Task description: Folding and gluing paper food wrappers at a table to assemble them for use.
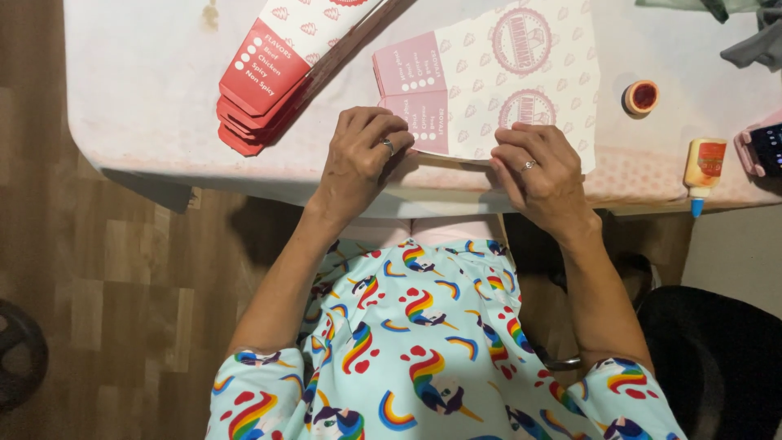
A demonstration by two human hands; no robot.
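Observation:
A flat pink-and-white printed cardboard box blank (497, 77) lies on the white table (147, 98) near its front edge. My left hand (358, 159) presses on the blank's near left corner by the pink flap, fingers curled, a ring on one finger. My right hand (542, 171) rests on the blank's near edge, fingers bent over the card, also wearing a ring. Both hands touch the same sheet.
A stack of folded red-and-white cartons (277, 65) lies at the left. A small round red-lidded pot (642, 96) and a glue bottle with a blue tip (702, 167) sit at the right, beside a pink-cased phone (762, 147). A black chair (717, 350) stands at the lower right.

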